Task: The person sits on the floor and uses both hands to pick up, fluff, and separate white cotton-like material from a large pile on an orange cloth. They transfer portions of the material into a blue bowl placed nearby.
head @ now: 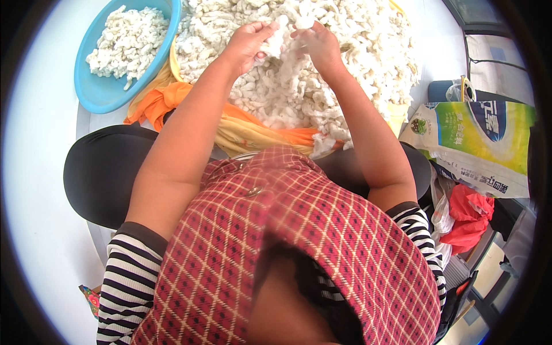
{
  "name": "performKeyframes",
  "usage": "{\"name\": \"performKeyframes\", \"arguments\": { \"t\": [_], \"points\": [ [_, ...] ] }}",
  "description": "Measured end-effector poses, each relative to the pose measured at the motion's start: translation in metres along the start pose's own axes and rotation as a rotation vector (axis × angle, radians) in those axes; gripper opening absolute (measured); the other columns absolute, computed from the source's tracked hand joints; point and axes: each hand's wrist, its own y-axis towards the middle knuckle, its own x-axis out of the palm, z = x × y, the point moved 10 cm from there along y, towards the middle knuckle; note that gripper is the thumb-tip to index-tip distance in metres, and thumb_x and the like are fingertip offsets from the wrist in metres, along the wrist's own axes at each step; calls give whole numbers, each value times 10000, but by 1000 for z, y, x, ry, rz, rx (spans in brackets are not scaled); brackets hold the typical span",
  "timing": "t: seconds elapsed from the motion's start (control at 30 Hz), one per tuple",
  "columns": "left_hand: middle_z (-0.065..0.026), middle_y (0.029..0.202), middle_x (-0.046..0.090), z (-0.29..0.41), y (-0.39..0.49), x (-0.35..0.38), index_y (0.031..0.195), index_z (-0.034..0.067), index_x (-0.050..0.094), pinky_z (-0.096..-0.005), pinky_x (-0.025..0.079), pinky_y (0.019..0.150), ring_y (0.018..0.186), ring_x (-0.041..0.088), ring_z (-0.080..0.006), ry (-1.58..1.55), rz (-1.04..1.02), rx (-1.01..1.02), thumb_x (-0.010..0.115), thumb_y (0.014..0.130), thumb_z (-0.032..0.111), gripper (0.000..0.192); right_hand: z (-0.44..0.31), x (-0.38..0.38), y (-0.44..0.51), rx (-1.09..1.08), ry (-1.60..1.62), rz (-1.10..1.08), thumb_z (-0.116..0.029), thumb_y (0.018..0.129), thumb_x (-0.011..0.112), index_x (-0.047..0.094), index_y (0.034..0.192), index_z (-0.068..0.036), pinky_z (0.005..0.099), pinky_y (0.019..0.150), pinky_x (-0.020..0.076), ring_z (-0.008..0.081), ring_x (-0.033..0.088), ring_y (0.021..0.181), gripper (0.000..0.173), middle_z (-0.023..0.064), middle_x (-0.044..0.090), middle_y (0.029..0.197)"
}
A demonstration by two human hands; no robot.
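A big heap of off-white raw cotton tufts (371,56) lies before me on an orange and yellow cloth (258,133). Over the heap, my left hand (248,45) grips a tuft of cotton (274,43) between thumb and fingers. Just to its right, my right hand (319,43) is slightly blurred, with a small white tuft (305,22) at its fingertips. Loose fluffy cotton (293,86) hangs or lies below and between the hands; which of the two, I cannot tell.
A blue plastic basin (101,97) with more cotton tufts (129,41) stands at the upper left. To the right are a green and white printed sack (474,142), a red plastic bag (468,220) and a blue container (440,90). My bent knees flank the cloth's near edge.
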Motion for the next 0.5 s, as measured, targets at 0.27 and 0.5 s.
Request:
{"name": "performKeyframes", "arguments": {
  "t": [0.27, 0.5],
  "points": [
    [-13, 791, 605, 0, -5, 4, 1004, 61, 610, -208, 315, 445, 585, 468, -54, 70, 77, -39, 644, 942, 310, 259, -5, 24, -8, -99, -295, -44, -151, 850, 645, 602, 1085, -12, 286, 645, 523, 142, 651, 681, 277, 99, 687, 814],
    [-5, 1013, 628, 6, -3, 10, 1110, 91, 588, -198, 376, 527, 764, 562, -51, 101, 17, 9, 571, 973, 144, 148, -12, 3, -6, -59, -147, 33, -134, 839, 633, 613, 1053, -4, 288, 625, 518, 130, 642, 666, 250, 93, 677, 764]
  ]
}}
